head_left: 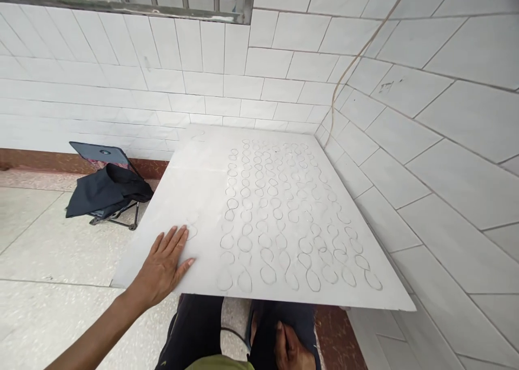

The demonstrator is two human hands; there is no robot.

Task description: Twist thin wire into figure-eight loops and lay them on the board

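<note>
We've got our left hand (164,264) flat on the white board (198,191), probably steadying it, drawn loops (278,213) off to its right. Our right hand (292,349) sits curled below, can't tell if it's gripping anything.

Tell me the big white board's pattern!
The big white board has columns of thin grey loops, many like figure eights, best in the head view.
</note>
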